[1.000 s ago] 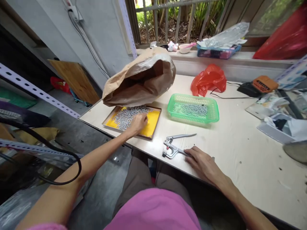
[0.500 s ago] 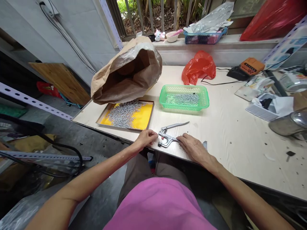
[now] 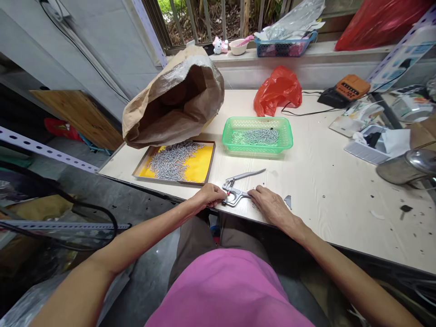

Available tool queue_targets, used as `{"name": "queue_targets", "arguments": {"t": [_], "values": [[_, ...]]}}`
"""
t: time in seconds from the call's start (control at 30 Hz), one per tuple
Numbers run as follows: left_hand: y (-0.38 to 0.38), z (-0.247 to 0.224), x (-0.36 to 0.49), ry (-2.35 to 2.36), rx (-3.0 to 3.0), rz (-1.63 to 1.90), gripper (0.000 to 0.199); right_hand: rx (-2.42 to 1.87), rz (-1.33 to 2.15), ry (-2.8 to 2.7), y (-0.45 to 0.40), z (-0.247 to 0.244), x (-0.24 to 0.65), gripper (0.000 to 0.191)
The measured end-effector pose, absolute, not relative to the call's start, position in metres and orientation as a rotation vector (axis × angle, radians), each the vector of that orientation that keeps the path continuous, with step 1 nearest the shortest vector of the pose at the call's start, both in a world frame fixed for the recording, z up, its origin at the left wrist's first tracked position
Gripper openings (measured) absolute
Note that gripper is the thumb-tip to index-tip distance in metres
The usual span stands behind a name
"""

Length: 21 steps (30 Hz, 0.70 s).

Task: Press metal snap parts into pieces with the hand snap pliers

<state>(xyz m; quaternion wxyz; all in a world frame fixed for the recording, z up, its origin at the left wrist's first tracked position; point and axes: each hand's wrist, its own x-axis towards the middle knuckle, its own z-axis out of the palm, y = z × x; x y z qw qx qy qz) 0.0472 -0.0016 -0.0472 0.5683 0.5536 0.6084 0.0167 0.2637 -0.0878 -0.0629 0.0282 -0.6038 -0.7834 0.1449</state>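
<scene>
Silver snap-fastener pliers (image 3: 235,196) lie at the table's near edge, with a C-shaped jaw, a spring and a raised upper handle. My right hand (image 3: 272,205) has its fingers closed on the end of the lower handle. My left hand (image 3: 213,195) is pinched at the jaw opening, beside a small red part; whatever is between its fingertips is too small to make out. Left of the pliers, a shallow tray (image 3: 211,165) with a yellow bottom bears a heap of small silver metal pieces (image 3: 172,160). Similar pieces lie in a green plastic basket (image 3: 258,150) behind the pliers.
A large brown paper bag (image 3: 173,102) gapes over the tray's back edge. A red plastic bag (image 3: 278,91) lies behind the basket. Farther right are an orange and black charger (image 3: 347,89), a white container (image 3: 368,147) and a metal mug (image 3: 407,167). A grey scrap (image 3: 288,201) lies by my right hand.
My left fingertips have come in closer to the pliers' jaw. The right hand keeps its hold on the handle, and the whole view has shifted slightly.
</scene>
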Motion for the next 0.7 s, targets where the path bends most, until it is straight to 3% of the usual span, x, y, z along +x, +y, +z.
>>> {"name": "queue_targets", "arguments": {"t": [0.2, 0.43, 0.47, 0.6, 0.7], "values": [[0.008, -0.052, 0.050, 1.431, 1.205, -0.094, 0.023, -1.882, 0.446, -2.416, -0.087, -0.064, 0.262, 0.030], [0.020, -0.049, 0.054, 1.432, 1.184, -0.247, 0.014, -1.767, 0.456, -2.422, -0.083, -0.063, 0.271, 0.026], [0.021, -0.048, 0.055, 1.430, 1.181, -0.255, 0.014, -1.732, 0.422, -2.428, -0.079, -0.064, 0.275, 0.033], [0.021, -0.051, 0.054, 1.441, 1.157, -0.270, 0.015, -1.751, 0.277, -2.491, -0.056, -0.071, 0.290, 0.095], [0.020, -0.054, 0.054, 1.459, 1.143, -0.246, 0.014, -1.763, 0.301, -2.568, -0.041, -0.074, 0.295, 0.107]]}}
